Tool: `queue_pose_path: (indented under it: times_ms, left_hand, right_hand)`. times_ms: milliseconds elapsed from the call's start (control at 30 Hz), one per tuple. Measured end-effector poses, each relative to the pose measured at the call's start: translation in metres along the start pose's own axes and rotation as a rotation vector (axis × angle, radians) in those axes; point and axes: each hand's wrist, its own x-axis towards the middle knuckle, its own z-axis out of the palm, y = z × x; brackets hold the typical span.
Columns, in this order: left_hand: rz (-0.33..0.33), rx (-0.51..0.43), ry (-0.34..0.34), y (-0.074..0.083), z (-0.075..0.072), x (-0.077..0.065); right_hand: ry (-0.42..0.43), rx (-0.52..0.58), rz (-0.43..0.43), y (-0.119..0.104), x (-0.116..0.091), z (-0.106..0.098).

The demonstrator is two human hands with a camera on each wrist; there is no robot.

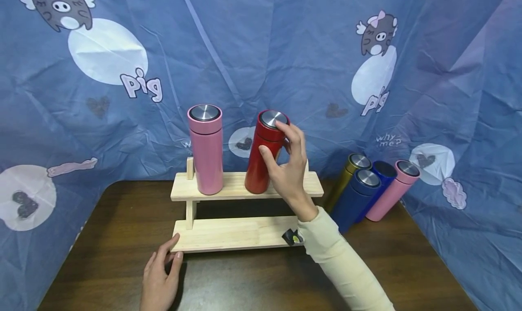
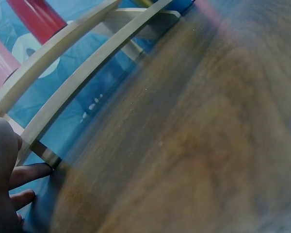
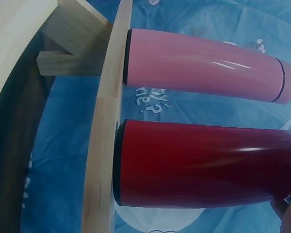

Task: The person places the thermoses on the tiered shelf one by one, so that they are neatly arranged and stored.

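A red thermos bottle with a silver lid stands on the upper shelf of a two-tier wooden rack. My right hand grips its upper part, one fingertip on the lid and the thumb against the body. In the right wrist view, the bottle's dark base meets the shelf. To its left, a pink thermos bottle is upright on the same shelf. At the lower shelf's front left corner, my left hand holds the rack between thumb and fingers. Its other fingers reach low beside the rack's end.
Right of the rack, several bottles stand close together: a gold one, a dark blue one, a brighter blue one and another pink one. A small black object is at the lower shelf's right. Blue printed cloth hangs behind the brown table.
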Motion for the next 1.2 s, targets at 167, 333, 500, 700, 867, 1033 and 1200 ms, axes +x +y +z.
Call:
queue_pose_path:
  times_ms: [167, 333, 500, 700, 867, 1033, 1200]
  left_hand:
    - [0.031, -0.018, 0.030, 0.000, -0.001, -0.001]
    - [0.037, -0.019, 0.032, 0.000, -0.001, -0.001]
    - [0.026, -0.007, 0.022, -0.001, -0.002, 0.000]
    - [0.032, -0.004, 0.010, -0.001, 0.000, 0.001]
    - [0.044, -0.011, 0.031, 0.000, 0.000, 0.000]
    - [0.040, -0.010, 0.031, 0.000, 0.000, 0.000]
    - [0.042, -0.002, 0.014, -0.001, 0.000, 0.000]
  right_hand:
    - [-0.030, 0.012, -0.019, 0.001, 0.002, 0.004]
    - [-0.047, 0.006, -0.025, 0.004, 0.002, 0.005]
    - [-0.071, 0.018, -0.003, 0.008, 0.004, 0.008]
    - [-0.090, 0.042, 0.018, 0.011, 0.005, 0.012]
    - [-0.092, 0.043, 0.014, 0.011, 0.004, 0.011]
    - [-0.104, 0.046, 0.015, 0.010, 0.002, 0.011]
    - [-0.134, 0.044, 0.032, 0.011, 0.001, 0.008]
